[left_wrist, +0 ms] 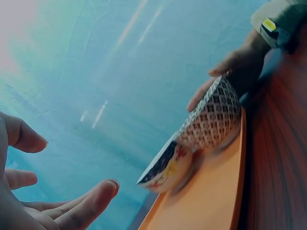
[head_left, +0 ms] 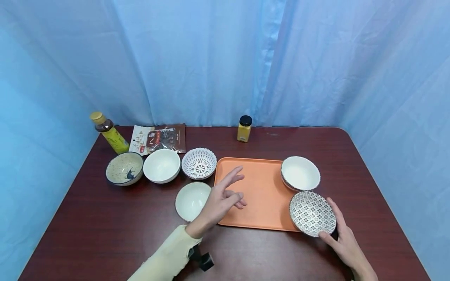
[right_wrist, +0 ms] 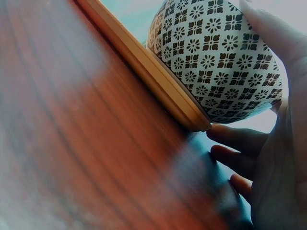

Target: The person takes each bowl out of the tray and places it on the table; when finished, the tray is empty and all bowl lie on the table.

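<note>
My right hand (head_left: 346,244) grips a white bowl with a dark flower pattern (head_left: 312,214) at its right side, thumb and fingers spread around it. In the right wrist view this patterned bowl (right_wrist: 216,62) sits at the edge of the orange tray (right_wrist: 158,79). A white bowl (head_left: 300,173) stands behind it on the tray; the left wrist view shows a colored pattern on that bowl's outside (left_wrist: 168,170). Over the left part of the tray (head_left: 260,195) hovers my left hand (head_left: 223,199), fingers loosely bent and holding nothing. It partly covers a plain white bowl (head_left: 191,201).
Left of the tray stand a speckled bowl (head_left: 121,168), a white bowl (head_left: 162,166) and a bowl with a dashed pattern (head_left: 199,163). Behind them are a yellow-capped bottle (head_left: 114,134) and spice packets (head_left: 165,138). A black-lidded jar (head_left: 244,128) is near the back edge.
</note>
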{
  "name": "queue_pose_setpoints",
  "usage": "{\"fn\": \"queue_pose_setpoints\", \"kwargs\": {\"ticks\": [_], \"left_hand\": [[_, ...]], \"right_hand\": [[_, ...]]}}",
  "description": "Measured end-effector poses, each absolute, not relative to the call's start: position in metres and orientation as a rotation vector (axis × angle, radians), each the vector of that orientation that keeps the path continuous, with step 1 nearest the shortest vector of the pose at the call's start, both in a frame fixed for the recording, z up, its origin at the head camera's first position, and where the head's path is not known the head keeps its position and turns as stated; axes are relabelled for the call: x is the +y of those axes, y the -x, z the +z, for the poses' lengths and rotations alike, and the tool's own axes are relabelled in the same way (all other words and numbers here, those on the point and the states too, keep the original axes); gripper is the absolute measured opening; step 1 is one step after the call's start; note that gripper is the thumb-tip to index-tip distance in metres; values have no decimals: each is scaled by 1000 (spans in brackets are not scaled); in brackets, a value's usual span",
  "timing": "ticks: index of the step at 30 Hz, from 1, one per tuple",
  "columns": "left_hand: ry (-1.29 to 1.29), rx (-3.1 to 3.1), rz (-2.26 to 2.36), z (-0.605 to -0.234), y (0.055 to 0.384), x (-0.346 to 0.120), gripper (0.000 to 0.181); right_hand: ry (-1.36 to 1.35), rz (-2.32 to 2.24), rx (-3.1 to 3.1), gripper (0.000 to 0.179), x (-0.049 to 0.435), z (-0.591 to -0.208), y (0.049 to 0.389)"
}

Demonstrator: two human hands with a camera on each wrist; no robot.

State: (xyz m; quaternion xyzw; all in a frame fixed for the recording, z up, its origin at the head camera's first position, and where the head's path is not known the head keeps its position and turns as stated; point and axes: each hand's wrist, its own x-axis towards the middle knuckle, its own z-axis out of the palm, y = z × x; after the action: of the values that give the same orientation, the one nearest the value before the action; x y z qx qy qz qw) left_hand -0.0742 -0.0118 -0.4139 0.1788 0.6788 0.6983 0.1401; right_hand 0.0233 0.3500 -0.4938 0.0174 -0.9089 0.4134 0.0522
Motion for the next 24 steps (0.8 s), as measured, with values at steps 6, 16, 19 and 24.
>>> {"fn": "queue_pose_setpoints", "kwargs": {"ticks": [6, 16, 19, 24], "left_hand": [[-442, 1875, 2031, -417, 83, 18, 68], [-283, 1820, 2031, -430, 104, 68, 65], [-271, 1824, 2019, -437, 109, 80, 66], [-237, 1883, 1964, -447, 115, 94, 65]], "right_hand": [[-27, 1265, -2791, 87, 349, -492, -23], [-45, 1244, -2758, 88, 351, -493, -25], [-56, 1244, -2755, 87, 352, -494, -25], [-71, 1259, -2756, 87, 352, -496, -23]]}}
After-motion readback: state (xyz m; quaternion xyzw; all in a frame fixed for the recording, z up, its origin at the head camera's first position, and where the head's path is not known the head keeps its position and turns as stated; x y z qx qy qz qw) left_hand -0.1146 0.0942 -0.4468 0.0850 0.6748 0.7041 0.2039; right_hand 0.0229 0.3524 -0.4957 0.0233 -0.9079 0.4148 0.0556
